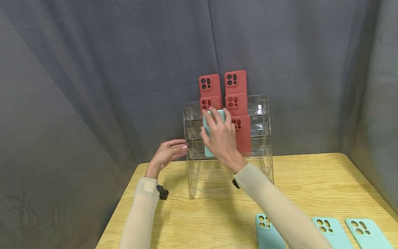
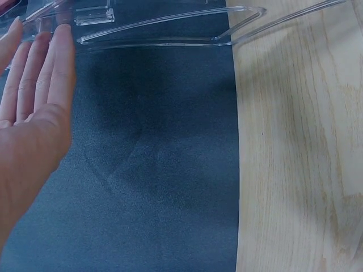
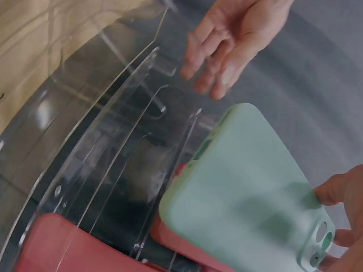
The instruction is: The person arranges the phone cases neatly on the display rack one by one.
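Note:
My right hand [image 1: 221, 136] grips a mint-green phone case [image 3: 244, 198] by its camera end, thumb on one edge and fingers by the camera cutouts. The case is in front of the clear tiered stand [image 1: 189, 152], left of a red phone case [image 1: 244, 140]. In the right wrist view its lower end is close to the stand's ledges; contact cannot be told. My left hand [image 1: 168, 152] is at the stand's left side, fingers extended, fingertips at the clear side panel in the left wrist view. Above the mint case, two red phone cases [image 1: 209, 86] stand one behind another.
More red phone cases [image 1: 236, 103] stand in the right column of upper tiers. Several mint phone cases [image 1: 368, 233] lie at the front right of the wooden table [image 1: 298, 190], one partly under my right forearm. A grey curtain [image 1: 140, 69] hangs behind.

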`<state>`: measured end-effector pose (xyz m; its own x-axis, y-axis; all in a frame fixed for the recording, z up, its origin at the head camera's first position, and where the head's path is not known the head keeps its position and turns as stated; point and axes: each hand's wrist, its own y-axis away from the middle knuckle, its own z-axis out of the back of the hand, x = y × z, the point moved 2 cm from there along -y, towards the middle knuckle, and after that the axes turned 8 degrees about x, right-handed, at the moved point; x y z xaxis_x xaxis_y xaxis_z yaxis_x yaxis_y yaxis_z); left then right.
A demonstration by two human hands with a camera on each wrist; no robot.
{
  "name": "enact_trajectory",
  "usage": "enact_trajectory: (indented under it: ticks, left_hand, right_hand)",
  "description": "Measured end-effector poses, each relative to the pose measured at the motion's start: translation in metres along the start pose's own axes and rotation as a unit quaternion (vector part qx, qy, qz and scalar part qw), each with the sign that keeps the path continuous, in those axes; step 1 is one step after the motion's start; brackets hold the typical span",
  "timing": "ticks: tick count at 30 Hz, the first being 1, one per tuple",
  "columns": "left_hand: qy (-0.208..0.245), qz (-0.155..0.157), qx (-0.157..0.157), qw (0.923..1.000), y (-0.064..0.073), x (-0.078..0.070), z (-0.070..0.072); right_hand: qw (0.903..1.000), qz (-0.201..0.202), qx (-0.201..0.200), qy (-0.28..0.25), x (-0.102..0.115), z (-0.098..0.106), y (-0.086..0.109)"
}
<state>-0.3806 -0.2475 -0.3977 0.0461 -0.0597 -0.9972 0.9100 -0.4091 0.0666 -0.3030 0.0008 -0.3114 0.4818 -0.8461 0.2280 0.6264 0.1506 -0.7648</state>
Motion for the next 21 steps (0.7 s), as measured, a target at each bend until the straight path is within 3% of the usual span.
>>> enact_trajectory:
  ticks: [10,21]
  left_hand:
    - [-0.004,0.005,0.000,1.0000,0.001,0.001,0.003]
    - [-0.005,0.004,0.007,1.0000,0.000,0.001,0.001]
  right_hand:
    - [0.9964,0.013,0.010,0.083,-0.005,-0.035,-0.018]
    - [0.9907,-0.005,0.033,0.132,-0.011,-0.063,-0.009]
